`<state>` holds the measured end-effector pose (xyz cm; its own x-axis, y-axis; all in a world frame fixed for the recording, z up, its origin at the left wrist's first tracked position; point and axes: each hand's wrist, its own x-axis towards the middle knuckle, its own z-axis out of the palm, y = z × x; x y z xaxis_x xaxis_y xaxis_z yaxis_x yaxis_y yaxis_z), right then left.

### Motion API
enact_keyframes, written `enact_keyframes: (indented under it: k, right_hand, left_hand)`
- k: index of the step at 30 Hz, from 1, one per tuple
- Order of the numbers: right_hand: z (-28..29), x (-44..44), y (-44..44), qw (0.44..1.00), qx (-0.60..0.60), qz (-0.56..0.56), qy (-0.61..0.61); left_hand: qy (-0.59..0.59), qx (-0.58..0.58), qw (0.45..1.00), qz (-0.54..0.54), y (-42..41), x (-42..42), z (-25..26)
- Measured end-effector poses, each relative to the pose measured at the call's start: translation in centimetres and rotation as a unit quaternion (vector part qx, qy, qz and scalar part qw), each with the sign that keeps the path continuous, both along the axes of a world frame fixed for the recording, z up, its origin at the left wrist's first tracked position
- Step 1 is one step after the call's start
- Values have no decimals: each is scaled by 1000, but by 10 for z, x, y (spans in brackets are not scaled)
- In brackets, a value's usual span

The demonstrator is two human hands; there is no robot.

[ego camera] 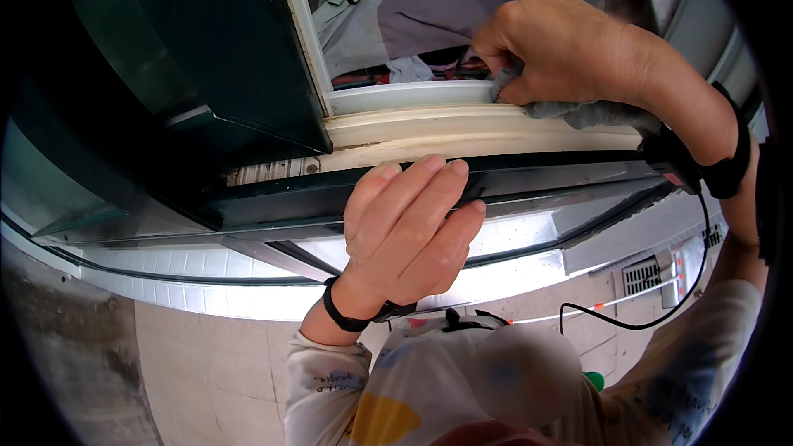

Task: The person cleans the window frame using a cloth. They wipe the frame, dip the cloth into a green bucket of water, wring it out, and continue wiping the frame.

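Note:
My right hand [557, 52] pinches a grey cloth [610, 116] against the white window track [415, 96], at the inner side of the opening. The cloth's loose part trails to the right, over the cream-coloured sill [427, 127], below my wrist. My left hand [406, 229] rests on the dark rail [285, 198] along the outer edge of the sill. Its fingers are extended and somewhat apart, with nothing seen in them; the palm side is hidden. A dark sliding window panel [248, 56] stands at the left, beside the white upright frame [303, 31].
Grey and pale green fabric [427, 12] lies in a heap inside the opening. Dirt marks the sill's left end near a screw [311, 166]. A black cable [644, 325] hangs from my right wrist. On the tiled floor [210, 371] below are a drain grate [642, 275] and a white pole [551, 318].

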<state>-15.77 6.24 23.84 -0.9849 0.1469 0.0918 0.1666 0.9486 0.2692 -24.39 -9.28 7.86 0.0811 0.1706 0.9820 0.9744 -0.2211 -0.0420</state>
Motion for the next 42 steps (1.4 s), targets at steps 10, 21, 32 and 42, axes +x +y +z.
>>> enact_keyframes:
  k: [10, 21, 32, 42]
  right_hand:
    - [10, 33, 20, 997, -61, -38, -13]
    - [1, 87, 20, 942, -218, -87, 239]
    - [-4, 108, -13, 929, -23, -351, 115]
    - [-8, 85, -9, 898, -17, -420, 133]
  left_hand:
    - [-4, 8, 999, 31, 8, 1, -7]
    - [5, 27, 999, 22, 12, 0, -9]
    - [19, 76, 997, 2, 15, -5, -5]
    - [25, 86, 994, -55, 12, -10, -2]
